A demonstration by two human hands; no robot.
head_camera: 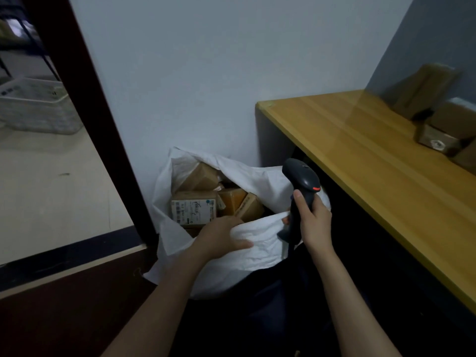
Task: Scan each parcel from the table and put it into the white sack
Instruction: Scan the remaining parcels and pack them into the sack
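My left hand (221, 238) pinches the near rim of the sack (257, 256) and my right hand (313, 222) grips the scanner (302, 176); parcels (195, 204) fill the sack, more wait on the table (360, 155), and if that rim slips the next one could tumble out.

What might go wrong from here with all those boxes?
The parcels in the white sack lie near the rim of the white sack, so more may spill. The left hand alone holds the soft rim; released, it may sag shut. The right hand grips the scanner, so parcels on the table get lifted off the table one-handed and may slip.
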